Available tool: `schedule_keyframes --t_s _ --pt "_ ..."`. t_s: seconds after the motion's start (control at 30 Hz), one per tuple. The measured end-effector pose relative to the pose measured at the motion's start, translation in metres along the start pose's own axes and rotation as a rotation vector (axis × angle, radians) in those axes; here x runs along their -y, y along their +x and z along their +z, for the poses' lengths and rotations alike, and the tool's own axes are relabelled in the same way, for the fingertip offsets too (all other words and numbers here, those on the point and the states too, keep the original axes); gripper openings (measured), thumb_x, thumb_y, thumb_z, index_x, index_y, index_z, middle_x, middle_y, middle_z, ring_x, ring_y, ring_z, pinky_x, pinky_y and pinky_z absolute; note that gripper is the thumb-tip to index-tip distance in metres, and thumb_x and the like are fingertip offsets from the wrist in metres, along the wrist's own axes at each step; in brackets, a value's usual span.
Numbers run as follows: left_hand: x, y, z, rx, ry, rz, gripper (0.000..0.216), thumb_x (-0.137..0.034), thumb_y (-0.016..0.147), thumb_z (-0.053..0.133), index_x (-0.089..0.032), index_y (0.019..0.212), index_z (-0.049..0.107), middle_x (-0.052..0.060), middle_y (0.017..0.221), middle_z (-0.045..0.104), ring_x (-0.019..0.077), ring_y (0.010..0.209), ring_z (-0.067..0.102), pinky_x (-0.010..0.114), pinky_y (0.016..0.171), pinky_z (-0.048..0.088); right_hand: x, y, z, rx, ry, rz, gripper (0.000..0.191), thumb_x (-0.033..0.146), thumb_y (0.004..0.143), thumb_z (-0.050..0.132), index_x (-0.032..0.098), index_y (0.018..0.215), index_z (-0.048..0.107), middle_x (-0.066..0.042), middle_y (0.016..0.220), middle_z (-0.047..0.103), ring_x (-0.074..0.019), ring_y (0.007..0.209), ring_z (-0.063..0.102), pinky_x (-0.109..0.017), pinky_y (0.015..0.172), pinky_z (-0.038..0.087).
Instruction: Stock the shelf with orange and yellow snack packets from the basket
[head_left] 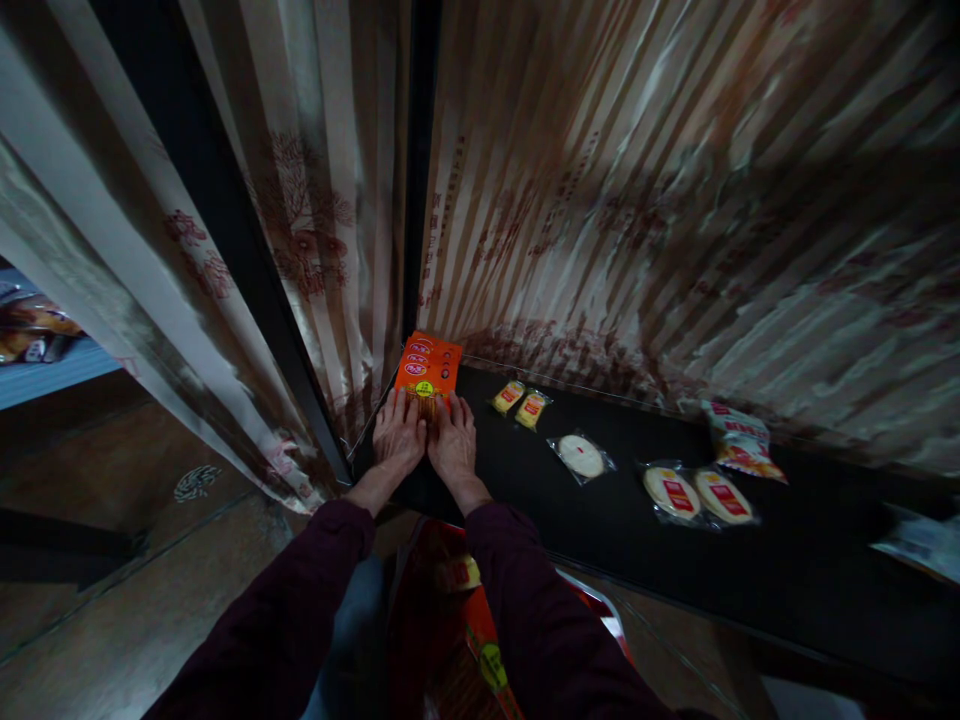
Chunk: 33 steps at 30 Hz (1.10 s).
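- A dark tabletop (pixel 645 540) runs along a striped, flower-printed curtain (pixel 675 200). The floor lies at 9 o'clock.
- Nearest, at 6 o'clock from the hands, a red bag (pixel 480 640) sits between the two dark sleeves.
- The left hand (pixel 397 432) and right hand (pixel 453 438) lie flat, side by side and touching, with fingers stretched and not clenched.
- The fingertips of both hands rest on the near edge of the orange packet (pixel 429 362). It lies at 12 o'clock in the tabletop's left corner, against the curtain.
- At 2 o'clock, two small yellow packets (pixel 509 396) lie just beside each other.
- At 3 o'clock lies a wrapped round wafer (pixel 581 456), with a twin wafer pack (pixel 697 495) beyond it.
- A red-and-white bag (pixel 739 440) lies farthest right, near the curtain.
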<state>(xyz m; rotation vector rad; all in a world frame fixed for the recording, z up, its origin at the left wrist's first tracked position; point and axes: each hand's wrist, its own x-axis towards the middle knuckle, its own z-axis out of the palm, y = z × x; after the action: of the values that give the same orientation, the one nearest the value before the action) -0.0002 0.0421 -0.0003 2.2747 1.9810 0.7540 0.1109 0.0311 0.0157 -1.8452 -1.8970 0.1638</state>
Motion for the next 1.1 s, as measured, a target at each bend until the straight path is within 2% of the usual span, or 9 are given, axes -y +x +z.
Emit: schedule_keyframes --t_s 0.07,0.2,0.43,0.6,0.7,0.87,1.1 --pt "0.001 0.0 0.003 0.024 -0.024 0.022 0.045 -0.03 0.089 0.043 -0.014 0.13 0.052 0.015 0.148 0.039 0.029 0.141 0.026 0.046 0.111 0.028 -0.001 0.006 0.004 0.066 0.013 -0.027 0.049 0.022 0.088 0.043 0.016 0.137 0.045 -0.01 0.15 0.036 -0.0268 0.14 0.021 -0.041 0.106 0.032" --pt "0.006 0.001 0.006 0.05 -0.026 0.028 0.047 -0.03 0.088 0.045 -0.015 0.132 0.05 0.016 0.145 0.042 0.0282 0.138 0.032 0.045 0.114 0.025 -0.002 0.015 0.008 0.17 0.021 -0.003 0.049 0.021 0.09 0.04 0.015 0.138 0.044 -0.009 0.146 0.043 -0.0247 0.14 0.025 -0.04 0.107 0.031" --pt "0.006 0.002 0.004 0.075 -0.015 0.042 0.049 -0.028 0.086 0.046 -0.014 0.133 0.047 0.015 0.146 0.042 0.0265 0.138 0.034 0.041 0.115 0.025 -0.005 0.024 0.003 0.208 0.012 0.021 0.045 0.025 0.091 0.04 0.022 0.136 0.047 -0.006 0.144 0.046 -0.0249 0.129 0.04 -0.041 0.104 0.036" --pt "0.007 0.0 0.006 0.049 -0.034 0.048 0.05 -0.029 0.086 0.046 -0.012 0.133 0.047 0.016 0.148 0.038 0.0274 0.14 0.029 0.044 0.116 0.022 -0.006 0.019 0.005 0.173 0.058 0.02 0.047 0.023 0.09 0.043 0.017 0.136 0.047 -0.009 0.143 0.046 -0.0233 0.134 0.035 -0.037 0.107 0.035" --pt "0.009 -0.002 0.005 0.018 -0.042 0.076 0.05 -0.029 0.087 0.044 -0.012 0.134 0.047 0.016 0.148 0.038 0.0264 0.141 0.027 0.047 0.117 0.02 -0.004 0.006 0.004 0.086 0.089 0.033 0.048 0.023 0.088 0.047 0.014 0.135 0.048 -0.013 0.146 0.042 -0.0248 0.137 0.032 -0.04 0.109 0.033" --pt "0.007 -0.014 -0.003 0.001 -0.046 0.15 0.041 -0.025 0.09 0.037 -0.012 0.125 0.054 0.014 0.146 0.042 0.0226 0.141 0.028 0.045 0.116 0.023 -0.003 -0.026 -0.006 -0.022 0.198 0.061 0.04 0.018 0.088 0.041 0.011 0.124 0.057 -0.015 0.14 0.047 -0.0228 0.13 0.042 -0.037 0.109 0.036" --pt "-0.005 -0.066 -0.009 0.039 -0.118 0.121 0.041 -0.018 0.09 0.036 -0.015 0.127 0.053 0.012 0.142 0.048 0.0212 0.14 0.031 0.046 0.114 0.029 -0.012 -0.099 -0.03 -0.082 0.353 0.042 0.039 0.013 0.085 0.041 0.019 0.117 0.063 -0.009 0.134 0.054 -0.0193 0.124 0.049 -0.039 0.106 0.041"
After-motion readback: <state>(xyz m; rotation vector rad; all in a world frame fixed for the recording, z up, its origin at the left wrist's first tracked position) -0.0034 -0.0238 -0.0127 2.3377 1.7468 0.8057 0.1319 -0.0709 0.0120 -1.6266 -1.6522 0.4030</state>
